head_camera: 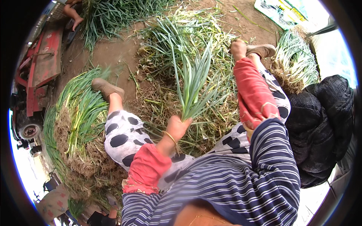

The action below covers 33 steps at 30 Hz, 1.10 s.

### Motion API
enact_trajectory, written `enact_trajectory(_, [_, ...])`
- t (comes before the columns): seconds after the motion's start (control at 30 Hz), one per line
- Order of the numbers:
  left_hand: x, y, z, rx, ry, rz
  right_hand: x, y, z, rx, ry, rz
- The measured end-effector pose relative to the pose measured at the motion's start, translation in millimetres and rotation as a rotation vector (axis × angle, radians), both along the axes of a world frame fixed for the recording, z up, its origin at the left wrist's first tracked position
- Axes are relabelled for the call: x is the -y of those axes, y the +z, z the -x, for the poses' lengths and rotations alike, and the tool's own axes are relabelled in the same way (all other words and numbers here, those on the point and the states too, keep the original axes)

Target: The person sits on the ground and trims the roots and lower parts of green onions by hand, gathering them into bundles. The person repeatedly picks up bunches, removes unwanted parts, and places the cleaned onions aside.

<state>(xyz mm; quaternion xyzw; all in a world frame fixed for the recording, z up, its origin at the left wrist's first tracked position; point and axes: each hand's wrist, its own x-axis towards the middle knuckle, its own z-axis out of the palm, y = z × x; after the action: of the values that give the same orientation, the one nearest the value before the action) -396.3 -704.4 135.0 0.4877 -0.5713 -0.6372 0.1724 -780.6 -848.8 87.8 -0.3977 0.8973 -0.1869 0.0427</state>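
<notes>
My left hand (179,127) is closed around the lower part of a bunch of green onions (195,82), whose leaves fan out away from me. The root end is mostly hidden under the hand and wrist. My right hand (239,48) is stretched forward beside my right shoe, its fingers curled; whether it grips anything cannot be seen. Between my legs lies a heap of loose leaves and dry trimmings (161,104). Left of my left leg, green onions with brown roots (82,121) are piled up. A tidier stack of green onions with white stems (297,59) lies beyond my right foot.
A black bundle (314,127) sits close at my right. At the far left stands a red metal vehicle or cart (42,59) with a wheel. More green leaves (118,17) and another person's bare foot (77,24) are at the top left. A plastic crate (280,12) is at top right.
</notes>
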Motion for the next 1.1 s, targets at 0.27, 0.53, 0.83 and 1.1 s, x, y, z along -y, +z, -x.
enact_trajectory(0.27, [6, 6, 6, 0.169, -0.185, -0.080, 3, 84, -99, 0.165, 0.826, -0.143])
enact_trajectory(0.53, [7, 27, -9, -0.110, 0.034, -0.426, 32, 37, -44, 0.316, 0.209, 0.145])
enact_trajectory(0.83, [113, 82, -60, -1.004, 0.538, -0.132, -5, -65, -57, 0.571, 0.237, -0.181])
enact_trajectory(1.1, [113, 68, -53, -1.063, 0.599, -0.560, 27, -119, -130, 0.619, 0.176, -0.096])
